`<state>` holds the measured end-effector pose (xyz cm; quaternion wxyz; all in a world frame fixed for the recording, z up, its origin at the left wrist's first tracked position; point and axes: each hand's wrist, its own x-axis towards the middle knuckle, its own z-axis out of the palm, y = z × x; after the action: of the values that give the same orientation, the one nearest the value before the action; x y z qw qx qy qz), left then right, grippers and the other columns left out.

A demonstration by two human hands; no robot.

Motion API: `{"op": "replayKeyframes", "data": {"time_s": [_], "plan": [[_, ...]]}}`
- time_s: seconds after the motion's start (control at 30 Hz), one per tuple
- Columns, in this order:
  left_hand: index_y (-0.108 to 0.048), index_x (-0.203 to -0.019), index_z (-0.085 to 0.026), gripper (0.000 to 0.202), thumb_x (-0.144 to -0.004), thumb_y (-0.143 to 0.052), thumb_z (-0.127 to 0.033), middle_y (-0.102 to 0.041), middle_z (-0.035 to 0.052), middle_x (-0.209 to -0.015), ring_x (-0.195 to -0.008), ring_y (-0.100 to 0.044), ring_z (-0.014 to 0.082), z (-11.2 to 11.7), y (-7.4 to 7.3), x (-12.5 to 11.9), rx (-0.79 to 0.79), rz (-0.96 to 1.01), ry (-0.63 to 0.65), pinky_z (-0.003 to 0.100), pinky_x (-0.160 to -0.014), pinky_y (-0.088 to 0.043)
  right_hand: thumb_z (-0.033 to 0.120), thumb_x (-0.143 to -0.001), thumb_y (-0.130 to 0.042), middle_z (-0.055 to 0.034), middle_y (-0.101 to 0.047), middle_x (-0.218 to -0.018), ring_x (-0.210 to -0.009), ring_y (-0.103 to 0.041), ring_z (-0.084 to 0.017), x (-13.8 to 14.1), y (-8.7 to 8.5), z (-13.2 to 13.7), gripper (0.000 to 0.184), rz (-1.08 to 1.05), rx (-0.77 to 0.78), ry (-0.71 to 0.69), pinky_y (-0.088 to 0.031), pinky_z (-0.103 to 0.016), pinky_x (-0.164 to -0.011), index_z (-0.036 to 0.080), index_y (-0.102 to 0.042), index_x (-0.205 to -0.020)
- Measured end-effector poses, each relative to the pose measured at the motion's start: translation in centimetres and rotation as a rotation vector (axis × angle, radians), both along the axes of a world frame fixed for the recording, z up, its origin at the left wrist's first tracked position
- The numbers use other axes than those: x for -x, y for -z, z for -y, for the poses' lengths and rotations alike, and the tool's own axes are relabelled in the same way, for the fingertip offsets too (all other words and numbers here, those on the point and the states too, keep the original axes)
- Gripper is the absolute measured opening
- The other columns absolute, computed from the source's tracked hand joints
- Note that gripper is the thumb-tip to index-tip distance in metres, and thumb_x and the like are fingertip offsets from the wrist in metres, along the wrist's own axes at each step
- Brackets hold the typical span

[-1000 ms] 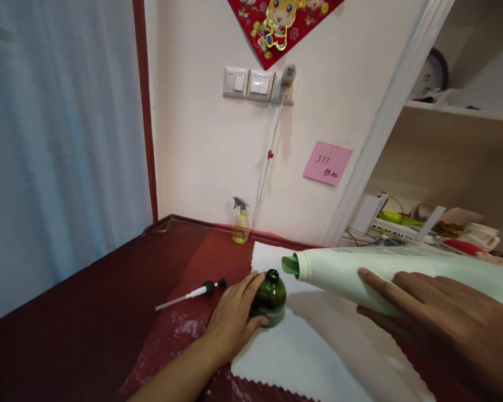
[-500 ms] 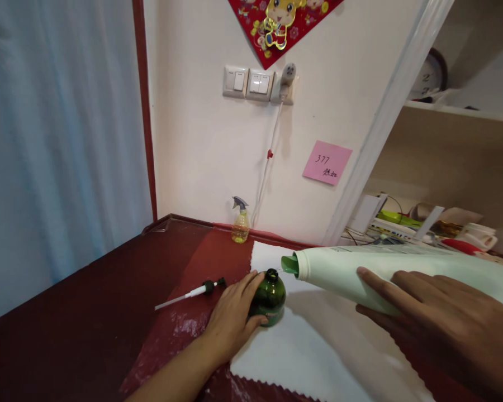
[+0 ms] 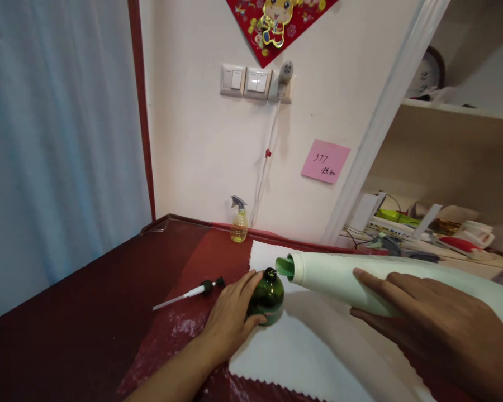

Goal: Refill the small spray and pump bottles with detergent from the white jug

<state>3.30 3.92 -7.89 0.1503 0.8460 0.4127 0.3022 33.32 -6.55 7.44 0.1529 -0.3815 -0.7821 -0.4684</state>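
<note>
Snugly, the left hand (image 3: 230, 315) curves half-open around the near left side of the dark green bottle (image 3: 269, 298), while to its right the right hand (image 3: 440, 321) grips a tilted pale green container (image 3: 331, 274), spout (image 3: 283, 267) beside the bottle's mouth.

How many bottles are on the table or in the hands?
3: spray bottle near the wall, green bottle in the left hand, pale bottle in the right hand.

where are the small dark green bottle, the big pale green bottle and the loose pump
Small dark green bottle (image 3: 270, 297), head view: its rounded side
Big pale green bottle (image 3: 329, 273), head view: its body, near the neck
Loose pump (image 3: 197, 291), head view: its white shaft
</note>
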Motion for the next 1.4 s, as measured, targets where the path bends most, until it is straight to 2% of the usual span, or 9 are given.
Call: {"op": "replayKeyframes", "data": {"time_s": [0.2,0.43,0.53,0.63,0.77,0.97,1.2,1.3,1.4], "plan": [[-0.031,-0.156,-0.028,0.089,-0.081,-0.08,-0.018,-0.043,0.0137,-0.162,-0.145,-0.045,0.0335,0.1,0.0,0.1,0.008,0.028,-0.004,0.058,-0.119,-0.038,0.059,-0.1,-0.045,-0.0106,-0.079,-0.093,-0.07,-0.076,-0.029,-1.8,2.8,-1.0,0.047,-0.235,0.137,0.041,-0.056,-0.039,-0.055,0.021,-0.063,-0.124],[-0.034,-0.155,-0.031,0.085,-0.083,-0.077,-0.018,-0.044,0.0129,-0.162,-0.144,-0.046,0.0347,-0.1,0.2,0.2,0.019,0.034,-0.012,0.061,-0.117,-0.039,0.075,-0.072,-0.072,-0.0014,-0.08,-0.096,-0.077,-0.075,-0.028,-2.9,2.8,-4.7,0.057,-0.966,0.406,0.188,-0.057,-0.04,-0.065,0.036,-0.07,-0.113],[-0.03,-0.157,-0.033,0.086,-0.085,-0.074,-0.019,-0.043,0.0119,-0.162,-0.145,-0.046,0.0338,-0.3,0.6,0.4,-0.006,0.019,-0.017,0.061,-0.117,-0.04,0.063,-0.061,-0.083,-0.0047,-0.079,-0.1,-0.088,-0.072,-0.031,-2.2,2.1,-7.4,0.054,-1.296,0.399,0.08,-0.055,-0.045,-0.076,0.03,-0.074,-0.102],[-0.026,-0.157,-0.037,0.083,-0.088,-0.071,-0.022,-0.044,0.0118,-0.161,-0.145,-0.047,0.0341,-0.7,1.0,0.8,-0.068,0.005,-0.017,0.063,-0.115,-0.043,0.058,-0.059,-0.084,-0.0083,-0.076,-0.098,-0.086,-0.071,-0.028,-1.2,2.6,-10.8,0.054,-1.551,0.339,-0.093,-0.056,-0.04,-0.072,0.022,-0.072,-0.098],[-0.02,-0.158,-0.039,0.086,-0.089,-0.069,-0.023,-0.049,0.0135,-0.158,-0.141,-0.052,0.0361,-1.4,1.6,1.4,-0.2,-0.018,-0.003,0.062,-0.108,-0.05,0.067,-0.064,-0.077,-0.0106,-0.074,-0.097,-0.079,-0.07,-0.026,0.3,5.1,-15.5,0.067,-1.741,0.266,-0.189,-0.057,-0.036,-0.064,0.017,-0.066,-0.108],[-0.023,-0.158,-0.034,0.085,-0.087,-0.068,-0.021,-0.051,0.0153,-0.156,-0.139,-0.053,0.0357,-2.1,2.4,1.8,-0.281,-0.003,0.004,0.057,-0.108,-0.052,0.067,-0.066,-0.078,-0.0129,-0.074,-0.101,-0.089,-0.07,-0.029,3.2,8.7,-19.4,0.067,-1.875,0.223,-0.268,-0.057,-0.042,-0.076,0.017,-0.065,-0.11],[-0.029,-0.156,-0.03,0.077,-0.087,-0.064,-0.02,-0.05,0.0154,-0.157,-0.142,-0.05,0.0352,-2.3,2.9,1.4,-0.237,0.055,-0.025,0.057,-0.111,-0.048,0.056,-0.069,-0.077,-0.0134,-0.069,-0.116,-0.109,-0.064,-0.034,3.3,8.6,-18.6,0.059,-1.846,0.195,-0.263,-0.049,-0.054,-0.101,0.019,-0.067,-0.114],[-0.031,-0.155,-0.029,0.075,-0.088,-0.064,-0.023,-0.051,0.0166,-0.156,-0.142,-0.05,0.0369,-2.5,2.8,1.5,-0.2,0.081,-0.03,0.062,-0.113,-0.044,0.053,-0.077,-0.069,-0.0147,-0.058,-0.132,-0.128,-0.051,-0.034,4.7,7.8,-15.6,0.052,-1.814,0.094,-0.267,-0.037,-0.055,-0.115,0.02,-0.063,-0.118],[-0.032,-0.154,-0.029,0.076,-0.087,-0.068,-0.028,-0.052,0.017,-0.155,-0.142,-0.049,0.038,-2.8,2.4,2.0,-0.174,0.08,-0.009,0.063,-0.114,-0.043,0.045,-0.091,-0.056,-0.0105,-0.061,-0.129,-0.125,-0.056,-0.027,8.1,8.4,-11.2,0.039,-1.768,0.158,-0.335,-0.043,-0.049,-0.113,0.025,-0.056,-0.125]]}}
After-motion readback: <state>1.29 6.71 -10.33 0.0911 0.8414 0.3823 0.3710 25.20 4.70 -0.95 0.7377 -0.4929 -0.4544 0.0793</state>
